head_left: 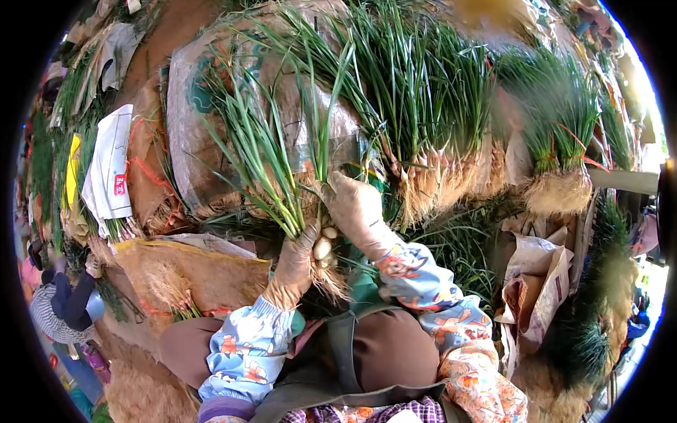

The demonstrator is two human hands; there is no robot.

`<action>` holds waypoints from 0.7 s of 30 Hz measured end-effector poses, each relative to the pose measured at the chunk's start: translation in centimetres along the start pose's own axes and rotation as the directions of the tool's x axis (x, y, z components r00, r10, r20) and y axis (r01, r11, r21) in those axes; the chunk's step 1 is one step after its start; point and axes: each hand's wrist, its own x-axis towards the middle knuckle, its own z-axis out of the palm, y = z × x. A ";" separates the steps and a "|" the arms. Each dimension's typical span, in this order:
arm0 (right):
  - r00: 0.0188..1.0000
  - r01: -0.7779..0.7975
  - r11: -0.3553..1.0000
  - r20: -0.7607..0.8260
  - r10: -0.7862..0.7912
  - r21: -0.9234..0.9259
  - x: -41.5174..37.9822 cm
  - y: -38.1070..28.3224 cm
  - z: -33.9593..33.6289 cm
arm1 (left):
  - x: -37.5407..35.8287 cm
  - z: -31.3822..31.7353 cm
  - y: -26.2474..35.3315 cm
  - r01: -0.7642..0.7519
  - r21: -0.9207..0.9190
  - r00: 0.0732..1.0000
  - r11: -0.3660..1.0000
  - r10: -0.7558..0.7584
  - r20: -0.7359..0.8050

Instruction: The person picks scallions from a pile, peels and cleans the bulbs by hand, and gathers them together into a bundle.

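Note:
My left hand [291, 268], in a soiled glove, is closed round the lower stems of a bunch of green plants [264, 166]. Pale bulbs [323, 248] and hanging roots [329, 282] show just right of its fingers. My right hand [352, 204], also gloved, is closed at the base of a few upright green stalks [321, 134], just above the bulbs. Its fingertips are partly hidden. Behind both hands lies a large plastic-wrapped bale [190, 148].
Rooted green bundles [437, 176] stand at the upper right, beside a tied bundle [560, 187]. An opened paper sack [536, 282] is at the right. A sack with a yellow edge [204, 271] lies left. Another person [67, 307] works at the far left.

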 end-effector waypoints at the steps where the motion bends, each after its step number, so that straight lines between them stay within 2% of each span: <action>1: 0.959 -0.171 0.984 0.219 0.179 -0.052 0.0 0.8 0.0 | -0.4 1.0 0.5 -0.056 -0.014 0.998 0.998 0.057 0.033; 3: 0.839 -0.331 0.932 0.407 0.362 -0.147 -1.3 3.3 -0.7 | -1.1 1.5 0.9 -0.123 -0.041 0.979 0.992 0.128 0.157; 4: 0.851 -0.090 0.961 0.481 0.211 -0.262 -3.0 5.4 -1.1 | -1.5 2.2 1.4 -0.171 -0.046 0.972 0.984 0.176 0.157; 5: 0.816 0.171 0.925 0.575 0.061 -0.340 -4.9 7.2 -1.5 | -1.6 1.8 1.8 -0.167 -0.017 0.973 0.986 0.168 0.161; 7: 0.727 0.437 0.818 0.683 -0.075 -0.375 -7.3 7.6 -2.6 | -1.6 1.1 2.0 -0.109 0.007 0.985 0.994 0.107 0.133; 8: 0.646 0.357 0.931 0.740 -0.188 -0.075 -8.4 7.1 -3.8 | -1.1 0.5 1.7 -0.088 0.019 0.993 0.996 0.086 0.084; 9: 0.576 0.222 0.948 0.754 -0.316 0.228 -9.0 6.9 -4.7 | -0.9 0.3 1.2 -0.069 0.020 0.996 0.997 0.068 0.051; 10: 0.648 -0.045 0.970 0.746 -0.153 0.237 -6.0 5.4 -6.8 | -0.7 0.5 0.9 -0.049 0.024 0.999 0.999 0.048 0.016; 11: 0.699 -0.303 0.912 0.715 0.015 0.277 -2.9 3.8 -9.0 | -0.5 0.7 0.7 -0.055 0.054 0.998 0.997 0.055 0.006; 12: 0.892 -0.400 0.736 0.417 0.175 0.546 -1.2 2.8 -9.6 | -0.3 0.6 0.5 -0.048 0.079 0.999 0.996 0.049 -0.005; 14: 0.900 -0.415 0.546 0.415 0.132 0.727 0.8 1.7 -7.4 | -0.3 0.5 0.8 0.007 0.062 1.000 0.998 -0.009 0.030; 15: 0.789 -0.589 0.317 0.614 0.026 0.743 1.1 0.8 -7.5 | -0.4 1.1 1.0 -0.052 0.168 0.999 0.984 0.053 0.000; 16: 0.628 -0.765 0.118 0.774 -0.081 0.633 1.3 -0.2 -7.5 | -0.2 0.8 1.1 -0.048 0.178 0.999 0.983 0.048 -0.001; 17: 0.725 -0.612 0.438 0.689 -0.021 0.658 0.7 -0.1 -7.0 | 0.0 0.5 1.0 -0.038 0.205 0.999 0.978 0.038 0.003; 18: 0.811 -0.404 0.716 0.584 -0.008 0.570 -0.1 -0.1 -6.5 | 0.0 0.5 0.7 -0.026 0.226 1.000 0.974 0.025 0.007; 19: 0.940 -0.147 0.843 0.337 -0.043 0.517 -2.4 0.7 -4.9 | -0.3 1.1 0.5 -0.003 0.280 0.994 0.960 0.033 -0.101; 20: 0.830 -0.008 0.961 0.538 -0.148 0.277 -5.2 1.7 -3.3 | -0.5 0.1 0.8 0.028 0.287 1.000 0.958 -0.024 -0.018; 21: 0.712 -0.133 0.959 0.697 -0.084 0.251 -6.2 2.3 -5.4 | -0.8 0.6 1.2 -0.091 0.294 0.993 0.951 0.107 -0.040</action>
